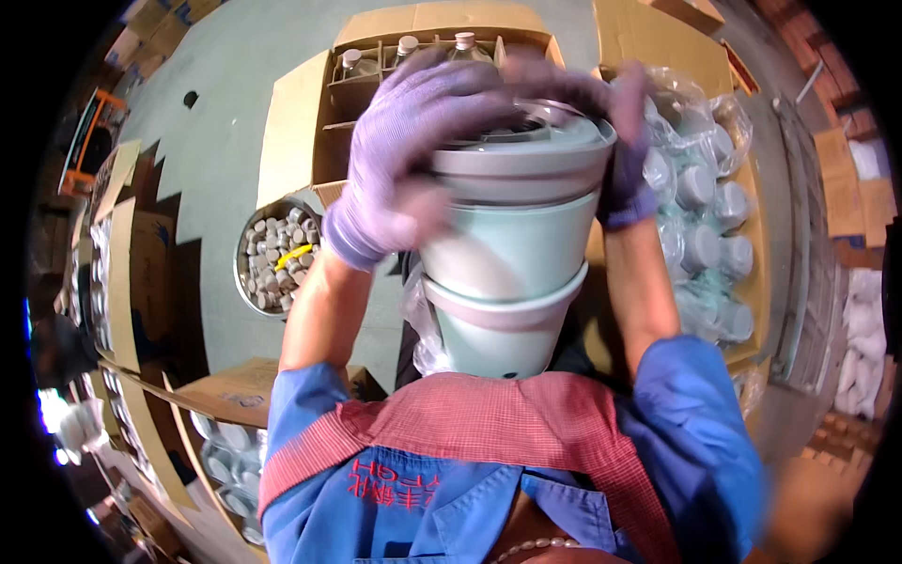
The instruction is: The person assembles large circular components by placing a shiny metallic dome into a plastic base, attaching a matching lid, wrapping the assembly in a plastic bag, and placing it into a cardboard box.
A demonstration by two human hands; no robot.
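Before my chest stands a stack of pale green plastic buckets (507, 247), one nested in another. A greyish rim band (521, 169) runs around its top, and the blurred top surface holds something dark and shiny. My left hand (423, 134), in a purple knit glove, arches over the left side of the top, its thumb blurred beside the wall. At the far right of the rim is my right hand (624, 134), also gloved and blurred. Motion blur hides whether either hand grips the rim. Clear plastic film (426, 331) hangs at the stack's lower left.
Beyond the stack, an open divided carton (296, 134) holds capped glass bottles (407, 48). A metal basin (241, 271) of small caps, with a yellow tool (292, 256), stands left. At right, a carton (760, 282) contains film-wrapped capped jars (697, 187). More jar cartons (232, 388) stand lower left.
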